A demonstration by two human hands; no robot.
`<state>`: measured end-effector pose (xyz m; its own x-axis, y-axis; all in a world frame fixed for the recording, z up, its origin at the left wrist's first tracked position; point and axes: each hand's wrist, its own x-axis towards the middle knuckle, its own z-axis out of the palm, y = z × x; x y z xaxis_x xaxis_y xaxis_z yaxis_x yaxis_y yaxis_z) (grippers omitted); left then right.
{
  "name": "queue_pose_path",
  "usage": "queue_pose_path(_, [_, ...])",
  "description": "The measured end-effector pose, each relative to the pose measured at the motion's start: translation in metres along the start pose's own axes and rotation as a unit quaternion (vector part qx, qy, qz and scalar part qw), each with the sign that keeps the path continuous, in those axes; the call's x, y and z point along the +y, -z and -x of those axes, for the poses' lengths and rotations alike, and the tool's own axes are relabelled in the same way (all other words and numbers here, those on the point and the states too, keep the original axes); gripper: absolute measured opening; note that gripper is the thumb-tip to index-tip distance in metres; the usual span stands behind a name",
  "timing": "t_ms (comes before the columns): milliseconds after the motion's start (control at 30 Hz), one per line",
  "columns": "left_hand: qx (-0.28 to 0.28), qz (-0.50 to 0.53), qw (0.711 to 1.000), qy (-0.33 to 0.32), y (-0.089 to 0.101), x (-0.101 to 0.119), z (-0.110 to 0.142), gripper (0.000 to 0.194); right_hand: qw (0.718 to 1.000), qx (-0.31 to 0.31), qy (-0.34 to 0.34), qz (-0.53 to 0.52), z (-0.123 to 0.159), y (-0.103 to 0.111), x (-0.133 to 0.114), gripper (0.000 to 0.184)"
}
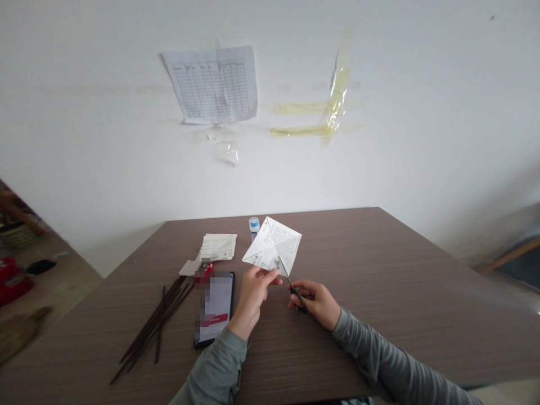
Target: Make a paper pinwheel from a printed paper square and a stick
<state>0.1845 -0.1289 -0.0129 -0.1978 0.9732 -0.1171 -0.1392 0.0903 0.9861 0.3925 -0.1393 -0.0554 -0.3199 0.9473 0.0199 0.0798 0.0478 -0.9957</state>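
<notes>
at the far left of the brown wood-grain table (363,247), a loose bundle of thin dark brown sticks (145,332) lies slantwise, one crossing the others. just right of their upper ends sit a small stack of off-white printed paper squares (218,247) and, nearer me, a black-edged phone (219,309) with its screen up, part of it blurred out.

next comes my left hand (255,292), reaching up from a grey-green sleeve, wrist raised and fingers bent to the right, pinching the lower edge of a square sheet of white paper with dark print (287,239). i hold this sheet up over the table, in front of a small clear glue bottle with a blue top (253,225). it is turned like a diamond, one corner pointing away from me; thin dark lines run from its corners in to the middle, rows of text fill the right part, and a grey printed picture shows low down.

at its lower corner are the black-handled metal scissors (300,301), blades pointing toward the sheet's middle. my right hand (315,298) comes in from the right, fingers curled around the handles, forearm slanting back toward me.
</notes>
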Motion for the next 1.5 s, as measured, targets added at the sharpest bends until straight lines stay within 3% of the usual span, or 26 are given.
queue_pose_path(900, [-0.002, -0.011, 1.0, 0.014, -0.0039, 0.0032, 0.0027, 0.027, 1.0, 0.009, -0.013, 0.008, -0.0002, -0.0006, -0.0017, 0.072])
queue_pose_path(1100, [-0.007, -0.017, 1.0, 0.01, -0.0028, 0.002, 0.0027, 0.038, 1.0, 0.011, -0.016, 0.004, 0.0001, -0.0011, -0.004, 0.077])
queue_pose_path(1500, [-0.016, -0.019, 1.0, 0.006, -0.0014, -0.0011, 0.0022, 0.04, 1.0, 0.012, -0.01, 0.01, 0.0023, -0.0012, -0.0083, 0.081])
